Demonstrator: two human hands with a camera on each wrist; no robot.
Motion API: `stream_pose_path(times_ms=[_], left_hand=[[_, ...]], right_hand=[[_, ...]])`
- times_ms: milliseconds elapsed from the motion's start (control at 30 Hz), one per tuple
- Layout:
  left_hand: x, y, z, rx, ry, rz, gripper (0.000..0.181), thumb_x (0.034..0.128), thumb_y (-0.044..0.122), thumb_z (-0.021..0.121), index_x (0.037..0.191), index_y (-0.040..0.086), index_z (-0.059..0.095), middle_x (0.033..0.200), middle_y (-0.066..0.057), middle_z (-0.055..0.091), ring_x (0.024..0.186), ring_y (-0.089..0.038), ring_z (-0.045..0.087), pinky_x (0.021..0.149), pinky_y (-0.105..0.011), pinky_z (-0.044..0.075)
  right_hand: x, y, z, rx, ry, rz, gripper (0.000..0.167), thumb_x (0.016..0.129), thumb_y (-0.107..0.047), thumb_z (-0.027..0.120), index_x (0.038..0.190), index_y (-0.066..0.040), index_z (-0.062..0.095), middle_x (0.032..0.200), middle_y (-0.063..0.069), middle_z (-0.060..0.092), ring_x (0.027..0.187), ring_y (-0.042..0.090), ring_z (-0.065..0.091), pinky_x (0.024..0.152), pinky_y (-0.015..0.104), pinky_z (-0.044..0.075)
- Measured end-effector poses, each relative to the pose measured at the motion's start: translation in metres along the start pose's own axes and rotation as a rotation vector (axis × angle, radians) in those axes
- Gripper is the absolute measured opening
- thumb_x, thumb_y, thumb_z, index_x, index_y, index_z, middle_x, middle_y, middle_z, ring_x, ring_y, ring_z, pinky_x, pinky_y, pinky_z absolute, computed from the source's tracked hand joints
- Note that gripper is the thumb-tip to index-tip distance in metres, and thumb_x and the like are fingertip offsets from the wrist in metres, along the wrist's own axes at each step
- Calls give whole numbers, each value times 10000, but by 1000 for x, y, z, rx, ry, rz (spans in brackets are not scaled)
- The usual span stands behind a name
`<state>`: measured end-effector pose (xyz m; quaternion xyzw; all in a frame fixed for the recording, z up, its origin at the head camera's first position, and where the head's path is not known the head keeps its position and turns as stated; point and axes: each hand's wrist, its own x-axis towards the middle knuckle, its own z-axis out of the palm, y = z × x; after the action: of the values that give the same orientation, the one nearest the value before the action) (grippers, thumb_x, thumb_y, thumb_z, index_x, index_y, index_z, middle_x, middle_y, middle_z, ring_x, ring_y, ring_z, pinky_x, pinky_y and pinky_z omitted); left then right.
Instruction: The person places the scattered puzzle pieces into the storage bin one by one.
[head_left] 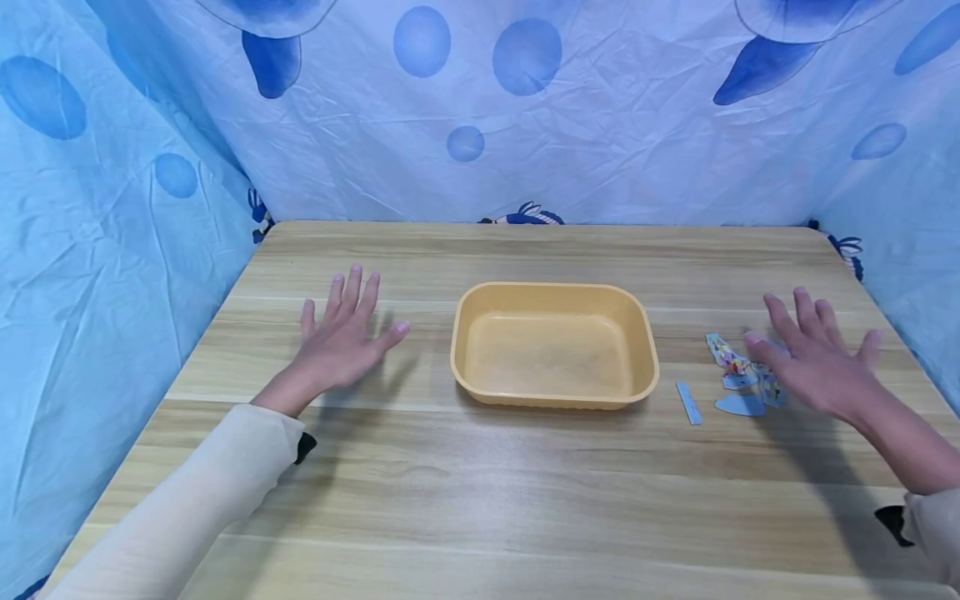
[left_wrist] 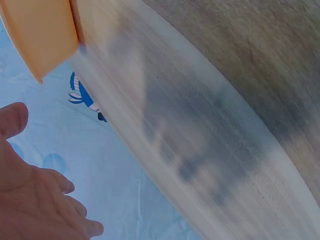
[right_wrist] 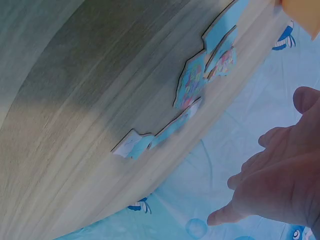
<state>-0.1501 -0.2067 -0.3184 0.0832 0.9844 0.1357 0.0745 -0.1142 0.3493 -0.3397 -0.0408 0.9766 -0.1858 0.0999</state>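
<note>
A shallow tan plastic tray [head_left: 555,398] sits near the middle of the wooden table, with nothing inside. My left hand [head_left: 341,346] hovers to its left, fingers spread, holding nothing. On the far side my right hand [head_left: 821,367] is also spread above the tabletop, over several flat puzzle pieces with blue and coloured printing. A narrow blue strip [head_left: 688,403] and a curved blue piece [head_left: 741,406] lie nearest the tray; a patterned piece [right_wrist: 190,80] shows in the right wrist view. In the head view my right hand partly hides some pieces.
The wood-grain table [head_left: 480,500] has blue patterned cloth [head_left: 525,142] behind it and along both sides. In the left wrist view the tray [left_wrist: 45,35] shows at the top left corner.
</note>
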Motion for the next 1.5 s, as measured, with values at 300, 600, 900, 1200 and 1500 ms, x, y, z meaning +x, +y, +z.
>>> stream_pose_path(times_ms=[300, 600, 900, 1200, 1500], left_hand=[[2, 3, 2, -14, 5, 3, 884, 918, 722, 265, 1525, 215, -130, 1529, 38, -303, 1388, -186, -303, 1090, -640, -207], [1, 7, 2, -13, -3, 12, 872, 935, 689, 296, 1529, 204, -120, 1539, 34, -288, 1406, -209, -274, 1088, -648, -201], [-1, 12, 4, -14, -9, 30, 879, 917, 724, 271, 1517, 234, -145, 1527, 55, -300, 1404, -187, -275, 1096, -638, -197], [-3, 21, 3, -47, -10, 57, 887, 919, 717, 290, 1532, 216, -110, 1540, 33, -275, 1420, -193, -242, 1112, -640, -160], [-4, 24, 5, -72, -3, 96, 892, 922, 687, 364, 1530, 239, -111, 1558, 42, -243, 1433, -187, -216, 1116, -654, -126]], right_hand=[[2, 9, -3, -14, -5, 13, 723, 1030, -494, 241, 1513, -123, -150, 1483, 144, -366, 1315, 405, -361, 833, 743, -353], [2, 11, -3, -31, 24, 32, 732, 1028, -494, 243, 1512, -98, -137, 1482, 202, -338, 1317, 452, -330, 852, 749, -338], [2, 15, -6, -25, 2, 38, 733, 1033, -485, 247, 1501, -103, -170, 1476, 200, -346, 1330, 471, -292, 878, 756, -316], [5, 24, -10, 20, -40, 31, 720, 1033, -480, 230, 1498, -118, -184, 1478, 197, -345, 1333, 496, -264, 883, 771, -293], [8, 29, -10, 11, -13, 22, 727, 1034, -473, 246, 1501, -110, -177, 1489, 204, -326, 1353, 471, -250, 899, 769, -285]])
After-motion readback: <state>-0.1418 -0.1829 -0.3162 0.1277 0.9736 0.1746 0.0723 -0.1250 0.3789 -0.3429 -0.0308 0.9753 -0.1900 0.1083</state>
